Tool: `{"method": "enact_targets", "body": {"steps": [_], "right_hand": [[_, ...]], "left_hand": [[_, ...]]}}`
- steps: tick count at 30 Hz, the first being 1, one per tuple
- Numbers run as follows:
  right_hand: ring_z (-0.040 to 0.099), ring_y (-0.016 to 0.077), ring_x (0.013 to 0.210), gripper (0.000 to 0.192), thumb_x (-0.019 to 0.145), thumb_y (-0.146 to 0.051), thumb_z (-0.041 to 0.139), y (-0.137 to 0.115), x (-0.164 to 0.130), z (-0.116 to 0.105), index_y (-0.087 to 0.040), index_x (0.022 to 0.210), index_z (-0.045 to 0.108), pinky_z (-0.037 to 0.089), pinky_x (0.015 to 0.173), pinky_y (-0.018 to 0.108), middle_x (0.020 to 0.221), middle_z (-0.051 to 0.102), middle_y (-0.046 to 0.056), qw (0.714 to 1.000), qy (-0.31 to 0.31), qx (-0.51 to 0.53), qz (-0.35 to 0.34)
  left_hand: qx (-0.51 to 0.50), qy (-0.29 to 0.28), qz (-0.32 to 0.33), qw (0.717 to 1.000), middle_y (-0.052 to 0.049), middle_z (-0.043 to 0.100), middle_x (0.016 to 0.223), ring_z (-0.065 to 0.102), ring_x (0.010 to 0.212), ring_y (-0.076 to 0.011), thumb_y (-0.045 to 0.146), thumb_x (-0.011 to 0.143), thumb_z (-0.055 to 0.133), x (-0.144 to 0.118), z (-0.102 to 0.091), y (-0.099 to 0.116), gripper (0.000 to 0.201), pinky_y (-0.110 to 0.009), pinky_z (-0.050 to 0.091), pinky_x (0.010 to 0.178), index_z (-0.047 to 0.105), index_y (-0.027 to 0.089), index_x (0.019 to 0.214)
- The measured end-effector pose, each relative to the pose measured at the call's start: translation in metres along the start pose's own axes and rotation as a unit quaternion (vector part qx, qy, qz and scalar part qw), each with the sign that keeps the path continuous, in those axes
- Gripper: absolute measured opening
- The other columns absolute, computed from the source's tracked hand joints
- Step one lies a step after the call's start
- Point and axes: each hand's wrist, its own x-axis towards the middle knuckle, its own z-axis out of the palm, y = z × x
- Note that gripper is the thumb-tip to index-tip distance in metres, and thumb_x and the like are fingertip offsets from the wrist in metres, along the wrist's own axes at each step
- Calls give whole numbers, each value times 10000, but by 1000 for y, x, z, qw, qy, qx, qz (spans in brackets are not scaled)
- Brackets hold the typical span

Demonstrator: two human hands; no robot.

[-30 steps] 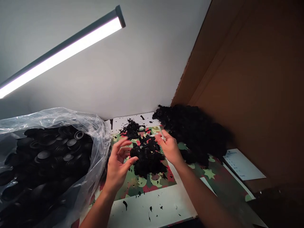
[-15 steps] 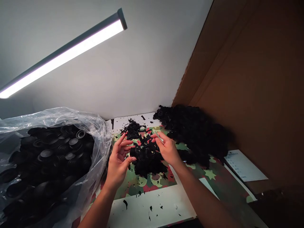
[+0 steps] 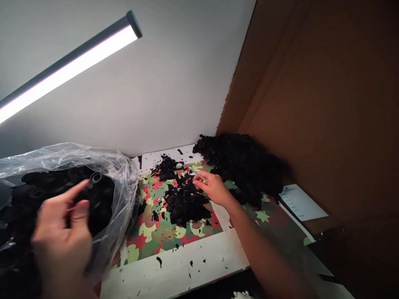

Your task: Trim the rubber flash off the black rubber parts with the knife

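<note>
My left hand [image 3: 62, 234] is over the clear plastic bag [image 3: 124, 178] on the left, blurred by motion. Its index finger points out and its thumb stands apart; I see nothing between them. Beneath it, the bag holds many round black ribbed plastic parts [image 3: 96, 177]. My right hand [image 3: 215, 189] is closed around a thin pale stick-like tool [image 3: 197, 172], whose exact kind I cannot make out. It hovers over a heap of black scraps [image 3: 185, 205] on a patterned sheet [image 3: 149, 234] with red, green and yellow shapes.
A large black pile [image 3: 246, 166] rests against the cardboard wall [image 3: 311, 104] at the right. A smaller scrap heap [image 3: 166, 166] lies at the back. A printed white card [image 3: 302, 202] lies at the right. A lit tube lamp [image 3: 71, 62] hangs above left.
My left hand has moved left from the scrap heap to the bag, and the black ribbed part it held is no longer seen in it. My right hand keeps the tool.
</note>
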Motion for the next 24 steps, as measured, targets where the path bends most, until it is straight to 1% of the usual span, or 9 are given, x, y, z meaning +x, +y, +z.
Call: {"method": "enact_targets", "body": {"steps": [2,5,7,10,13,15,18,21,24], "right_hand": [[503,142,592,258,888,-400,587,-2,-3,-4,-208,716,606,374,589,254,632,553,-33,996,-80,-35,-20],[546,144,689,211,744,-347,816,-7,-12,-1,-237,897,722,381,599,229,806,585,-24,978,-167,-106,-70],[552,127,695,472,621,-247,912,-8,-17,6,-293,1055,733,379,587,218,953,574,-16,961,-206,-162,-93],[526,113,649,400,677,-171,875,-8,-19,16,-298,1030,737,358,562,218,940,550,-15,946,-234,-203,-93],[562,154,755,114,815,-220,772,-7,-13,18,-245,908,712,380,633,230,849,569,-13,961,-224,-142,-84],[544,153,755,92,873,-295,711,-7,-8,16,-216,841,675,369,663,239,782,567,-28,971,-218,-77,-66],[444,125,658,352,855,-501,690,-7,-5,17,-188,725,599,315,618,240,665,481,-57,980,-196,7,-21],[348,99,579,582,729,-756,670,-7,-6,25,-186,707,553,261,543,233,609,397,-76,979,-155,123,55],[275,73,494,716,599,-895,638,-8,-8,38,-197,704,513,189,463,223,565,353,-94,943,-140,257,159]], "left_hand": [[132,50,38,989,-21,587,798,542,844,-251,324,793,663,23,-17,-23,281,-481,446,944,775,320,1051],[203,-54,10,978,-9,589,770,559,906,-258,275,808,612,45,-25,-56,175,-561,368,1036,758,311,897],[202,-55,-5,978,-22,640,837,585,945,-267,274,789,635,49,-24,-65,126,-580,363,1044,746,275,849],[183,8,59,981,-62,696,1044,603,1070,-306,352,813,669,38,-15,-48,197,-578,354,1075,753,259,964],[105,-5,137,985,-99,702,1132,604,1122,-320,386,873,657,9,4,-11,250,-509,412,1040,746,237,1053],[5,-133,163,978,-87,711,1089,642,1037,-274,358,920,604,-17,24,10,210,-413,488,927,729,241,1043],[-83,-330,137,930,-21,674,824,643,694,-183,325,918,604,-53,60,23,156,-293,500,645,666,234,808],[-110,-402,94,904,-6,648,786,622,661,-174,246,887,618,-75,91,19,98,-284,481,612,625,226,791],[-170,-407,18,897,-24,666,891,645,747,-186,222,850,642,-84,108,16,83,-296,513,656,612,226,928]]}}
